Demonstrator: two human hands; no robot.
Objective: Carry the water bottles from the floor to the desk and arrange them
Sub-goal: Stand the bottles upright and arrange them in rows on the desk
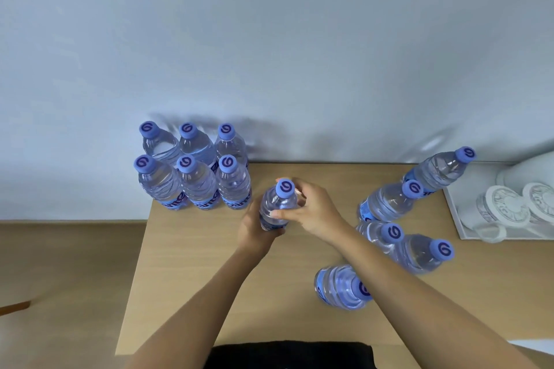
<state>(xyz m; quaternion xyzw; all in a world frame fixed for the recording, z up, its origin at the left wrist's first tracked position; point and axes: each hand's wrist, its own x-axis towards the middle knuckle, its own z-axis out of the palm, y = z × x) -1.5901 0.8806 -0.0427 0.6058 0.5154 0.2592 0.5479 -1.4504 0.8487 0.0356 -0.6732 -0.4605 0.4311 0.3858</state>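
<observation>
Head view. The arranging step is under way. Both hands are gripping one upright water bottle [277, 207] at the centre of the frame: the left hand [254, 229] is wrapping the lower body, and the right hand [311, 210] is curling round the shoulder just below the cap. The bottle is standing on, or just above, the desk [192, 263]; contact at its base is hidden.

A block of six bottles [192, 171] is standing in two rows of three at the upper left of the desk, against the wall [269, 39]. Five loose bottles [416, 219] are waiting at centre right, unsorted.

Judged next move: the held bottle is heading for the right end of the front row, just beside the block. This calls for an upright set-down without knocking its neighbours.

Open desk surface is lying between the two groups. The block is sitting close to the left desk edge. A white tray [458, 210] is occupying the right side.
</observation>
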